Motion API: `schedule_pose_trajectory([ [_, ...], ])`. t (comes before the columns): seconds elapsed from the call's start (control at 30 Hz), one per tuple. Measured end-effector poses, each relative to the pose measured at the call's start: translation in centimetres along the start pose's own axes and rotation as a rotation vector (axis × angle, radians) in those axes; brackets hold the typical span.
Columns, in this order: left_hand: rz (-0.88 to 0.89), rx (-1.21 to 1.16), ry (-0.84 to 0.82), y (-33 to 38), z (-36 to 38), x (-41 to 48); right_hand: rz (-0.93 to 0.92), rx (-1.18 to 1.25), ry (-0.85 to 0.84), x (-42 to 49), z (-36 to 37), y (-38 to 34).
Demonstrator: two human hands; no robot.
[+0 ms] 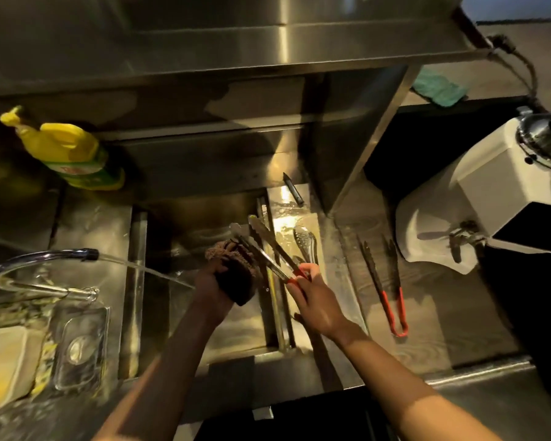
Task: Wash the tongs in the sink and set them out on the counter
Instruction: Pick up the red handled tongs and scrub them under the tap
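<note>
The right hand [315, 305] pinches the red-sleeved hinge end of a pair of long stainless-steel tongs [264, 246], held over the right side of the steel sink [185, 218]. Their long axis runs from that hand toward the far left, the scalloped tips spread in a narrow V. The left hand [212, 286], just left of them, is curled round a dark brown fibrous scrubbing pad [236, 272] that seems to touch the smooth arms midway, so it is the nearer hand for scrubbing. Water streams from the curved chrome tap [45, 257] at left. A second red-handled pair of tongs [384, 281] lies on the wet, grained worktop [427, 313], well apart to the right.
</note>
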State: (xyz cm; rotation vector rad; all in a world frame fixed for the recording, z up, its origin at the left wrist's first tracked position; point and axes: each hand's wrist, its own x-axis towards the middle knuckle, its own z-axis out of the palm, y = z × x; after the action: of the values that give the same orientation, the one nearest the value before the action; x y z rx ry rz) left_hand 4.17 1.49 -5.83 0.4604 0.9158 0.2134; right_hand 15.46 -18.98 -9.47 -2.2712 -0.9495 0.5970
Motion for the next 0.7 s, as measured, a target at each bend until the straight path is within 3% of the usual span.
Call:
schedule_pose_trajectory([
  [0.33,0.097,-0.129,-0.061,6.3,-6.5,-1.0,0.033,0.122,-0.271,3.3,5.0,-6.9],
  [0.43,0.157,-0.047,-0.079,7.5,-6.9,-1.3,0.004,0.086,-0.314,4.6,6.8,-9.3],
  [0.6,0.225,0.254,0.299,9.5,-8.2,-0.1,-0.043,-0.094,-0.378,6.8,8.2,-12.0],
  [0.7,0.233,0.155,0.411,11.5,-10.5,1.3,-0.059,-0.180,-0.415,8.6,7.3,-12.4],
])
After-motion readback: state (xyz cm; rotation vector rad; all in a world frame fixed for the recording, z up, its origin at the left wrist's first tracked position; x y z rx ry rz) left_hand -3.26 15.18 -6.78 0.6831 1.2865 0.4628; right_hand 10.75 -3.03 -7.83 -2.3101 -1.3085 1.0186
